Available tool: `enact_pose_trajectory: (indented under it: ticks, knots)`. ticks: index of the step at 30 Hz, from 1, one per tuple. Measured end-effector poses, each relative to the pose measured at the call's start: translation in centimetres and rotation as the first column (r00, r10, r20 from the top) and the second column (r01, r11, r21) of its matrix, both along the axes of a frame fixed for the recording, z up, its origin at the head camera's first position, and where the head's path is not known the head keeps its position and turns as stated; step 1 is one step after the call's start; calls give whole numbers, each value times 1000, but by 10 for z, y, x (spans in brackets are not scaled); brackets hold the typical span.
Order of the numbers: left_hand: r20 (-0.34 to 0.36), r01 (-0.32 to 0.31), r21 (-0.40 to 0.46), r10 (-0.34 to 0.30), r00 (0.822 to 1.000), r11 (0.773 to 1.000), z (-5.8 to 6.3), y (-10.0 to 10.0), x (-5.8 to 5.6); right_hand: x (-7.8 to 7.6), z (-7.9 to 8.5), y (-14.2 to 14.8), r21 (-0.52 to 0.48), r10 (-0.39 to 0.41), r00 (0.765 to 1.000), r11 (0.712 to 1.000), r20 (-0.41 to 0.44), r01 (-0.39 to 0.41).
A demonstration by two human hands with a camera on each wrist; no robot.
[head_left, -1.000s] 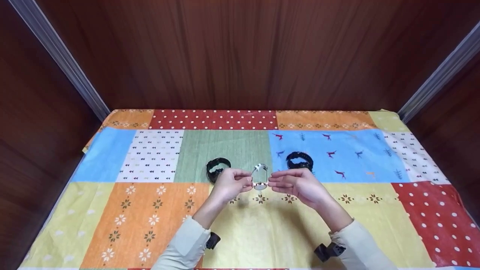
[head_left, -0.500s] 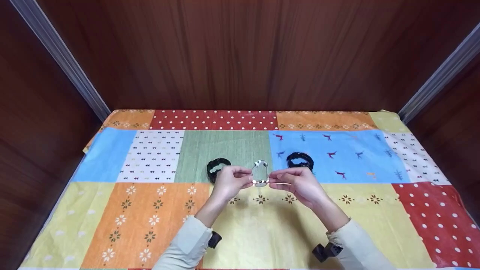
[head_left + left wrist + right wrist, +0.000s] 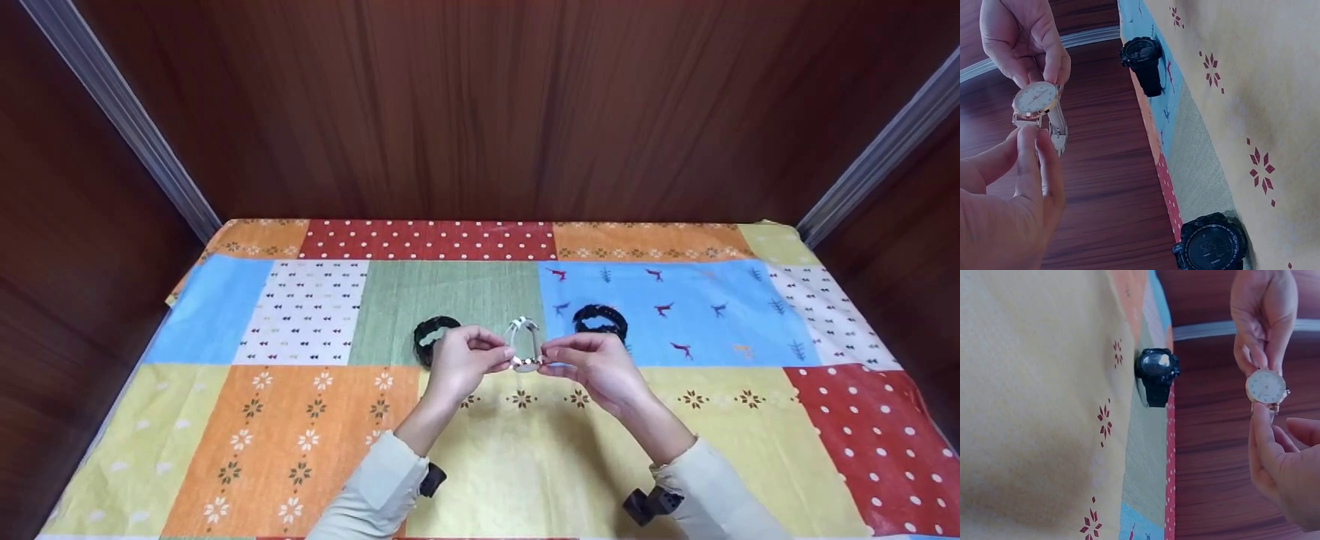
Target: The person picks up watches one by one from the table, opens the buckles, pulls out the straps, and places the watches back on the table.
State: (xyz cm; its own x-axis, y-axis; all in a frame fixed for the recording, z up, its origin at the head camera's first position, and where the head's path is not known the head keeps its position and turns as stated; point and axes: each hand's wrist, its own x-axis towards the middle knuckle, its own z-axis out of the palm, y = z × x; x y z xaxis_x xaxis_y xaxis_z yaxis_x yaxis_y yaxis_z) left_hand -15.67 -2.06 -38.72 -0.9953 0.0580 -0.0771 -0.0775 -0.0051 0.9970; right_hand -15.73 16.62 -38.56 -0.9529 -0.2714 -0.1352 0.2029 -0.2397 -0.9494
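Note:
Between both hands, above the cloth, hangs a wristwatch (image 3: 527, 366) with a white strap. Its round white dial (image 3: 1036, 98) and gold-coloured rim show in the wrist views, and its strap forms a loop on the far side. With thumb and fingers, my left hand (image 3: 460, 366) pinches the watch at one side of the case. My right hand (image 3: 596, 371) pinches the opposite side in the same way. Behind the left hand a black digital watch (image 3: 1211, 247) stands on the cloth. A second black watch (image 3: 600, 321) stands beyond the right hand, partly covered by it in the head view.
A patchwork-patterned cloth (image 3: 487, 480) covers the table. Dark wood panels (image 3: 480, 112) rise behind it and at both sides, with metal strips at the corners. Each forearm wears a small black device, such as the right one (image 3: 652, 505).
The white-strapped watch has risen slightly in the head view and shifted a little to the right, both hands moving with it. The two black watches stay where they were.

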Motion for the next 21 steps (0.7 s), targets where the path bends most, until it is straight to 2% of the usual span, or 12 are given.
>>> enact_pose_trajectory:
  ticks: [14, 21]
  knots:
    - [40, 45, 48, -47, 998, 998, 6, -1, 1, 1, 5, -3, 51, -51, 999, 997, -14, 52]
    - [36, 61, 52, -63, 997, 997, 7, -1, 1, 1, 5, -4, 72, -68, 997, 995, -23, 70]
